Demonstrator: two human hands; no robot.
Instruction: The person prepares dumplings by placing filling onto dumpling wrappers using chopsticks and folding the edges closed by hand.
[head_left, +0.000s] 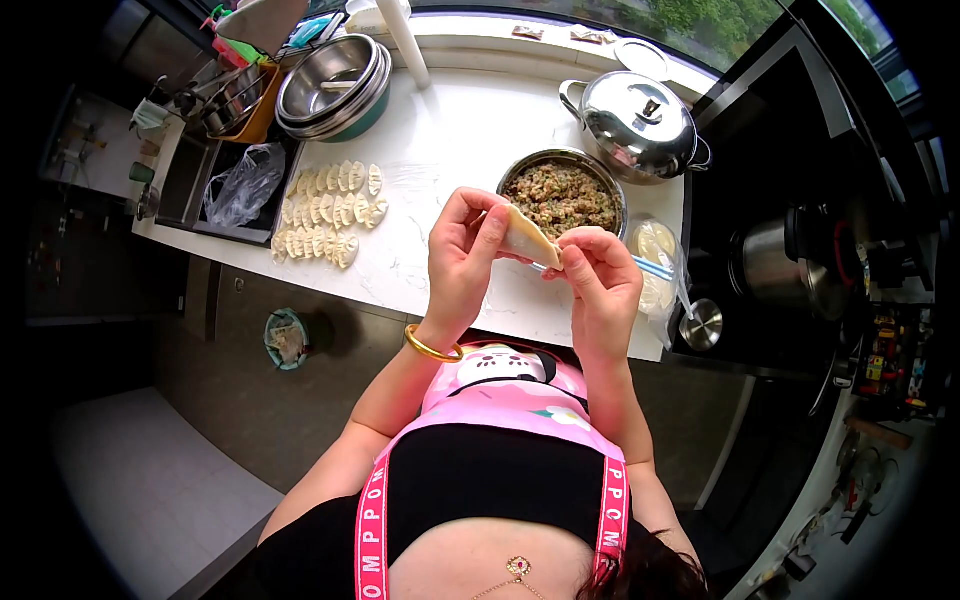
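Pale cream wrapper (529, 238) — pink flowered apron (490, 415)

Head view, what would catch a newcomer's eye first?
Probably the pale folded dough wrapper held centrally between the bare left hand and right hand, with the round metal bowl of brown filling just beyond. Next, three rows of pleated white dumplings at the left of the white counter. Then the shiny lidded steel pot behind the bowl, to its right.

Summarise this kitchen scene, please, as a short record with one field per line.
Left hand: pinches one end of a folded dumpling wrapper
Right hand: pinches the wrapper's other end
Metal bowl: holds minced filling, partly hidden by the hands
Shaped dumplings: three rows on the white countertop, left side
Steel pot: lid on, beyond the bowl to the right
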